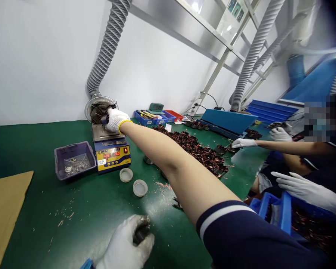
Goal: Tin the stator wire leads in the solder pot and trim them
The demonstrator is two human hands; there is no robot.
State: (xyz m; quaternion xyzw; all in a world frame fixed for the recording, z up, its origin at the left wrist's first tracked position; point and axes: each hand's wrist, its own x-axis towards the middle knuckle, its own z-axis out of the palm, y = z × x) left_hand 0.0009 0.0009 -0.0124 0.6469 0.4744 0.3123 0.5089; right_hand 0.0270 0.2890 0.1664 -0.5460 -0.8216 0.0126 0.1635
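My right hand (117, 120), in a white glove with a yellow cuff, reaches far forward over the yellow-and-blue heating unit (113, 158) with red digits. Its fingers are closed around a small dark cylindrical part (105, 119), held in front of the round metal duct mouth (89, 110). Low in the view, my left hand (126, 244) is gloved in white with dirty fingertips. It curls around a dark rounded part (141, 234) that its fingers partly hide. Two small white round dishes, a nearer dish (140, 188) and a farther dish (126, 175), sit on the green table between my hands.
A purple bin (75, 145) with metal scraps stands left of the heater. Copper-wired dark parts (196, 149) are heaped behind my arm. On the right, co-workers' gloved hands (243, 143) work near blue trays (287, 213). Brown cardboard (8, 209) lies at left.
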